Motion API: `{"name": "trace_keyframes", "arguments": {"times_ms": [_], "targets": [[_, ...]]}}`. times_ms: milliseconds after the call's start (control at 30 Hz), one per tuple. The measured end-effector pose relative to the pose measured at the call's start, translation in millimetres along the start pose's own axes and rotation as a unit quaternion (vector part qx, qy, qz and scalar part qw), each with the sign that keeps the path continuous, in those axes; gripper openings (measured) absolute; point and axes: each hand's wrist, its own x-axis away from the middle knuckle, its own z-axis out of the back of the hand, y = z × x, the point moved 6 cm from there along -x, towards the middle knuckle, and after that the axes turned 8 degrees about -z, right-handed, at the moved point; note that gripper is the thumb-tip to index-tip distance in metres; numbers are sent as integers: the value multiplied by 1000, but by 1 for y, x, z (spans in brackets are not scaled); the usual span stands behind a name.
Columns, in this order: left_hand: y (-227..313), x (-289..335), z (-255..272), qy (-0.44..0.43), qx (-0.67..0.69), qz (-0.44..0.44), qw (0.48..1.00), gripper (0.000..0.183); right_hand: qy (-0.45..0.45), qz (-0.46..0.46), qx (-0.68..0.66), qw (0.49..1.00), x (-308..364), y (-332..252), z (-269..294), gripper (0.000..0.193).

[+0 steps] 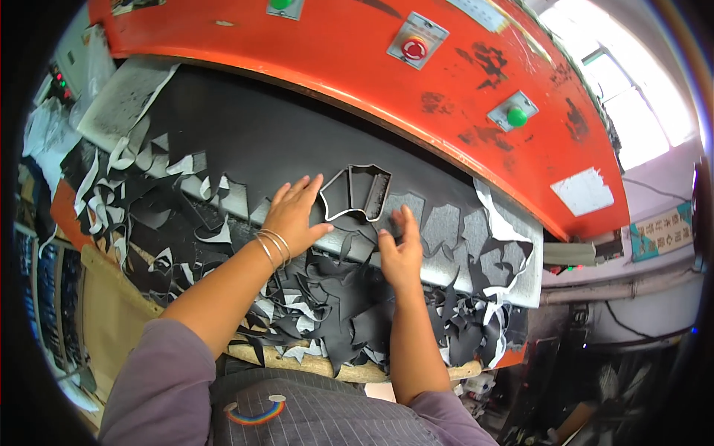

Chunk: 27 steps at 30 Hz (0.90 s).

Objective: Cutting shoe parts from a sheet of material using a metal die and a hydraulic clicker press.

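A metal cutting die [370, 192] with a curved, divided outline rests on the black sheet material [245, 119]. My left hand [294, 217] is open beside the die's left edge, its fingers stretched out and its thumb pointing toward the die. Just below the die's right side, my right hand [401, 253] is open too, thumb and forefinger apart. I cannot tell whether any fingertip touches the die or the sheet. To the right of the die, cut-out shapes [444, 223] show the grey-white board through the sheet.
An orange press beam [327, 44] spans the far side, with green buttons [517, 117] and a red stop button [414, 49]. Black and white offcuts [327, 297] pile along the near edge. A white cutting board [520, 286] shows at right. A yellowish board [111, 320] stands at left.
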Motion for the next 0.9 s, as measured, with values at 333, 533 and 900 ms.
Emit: {"name": "trace_keyframes", "arguments": {"times_ms": [333,533,900], "targets": [[1,-11,8,-17,35,-37,999,71,-65,113,194,972,12,-17,-9,75],[8,-13,10,-24,38,-24,999,71,-81,115,203,969,5,-20,-2,73],[16,-17,-1,63,-47,-30,996,73,-81,118,187,972,-9,-19,-2,75]]}}
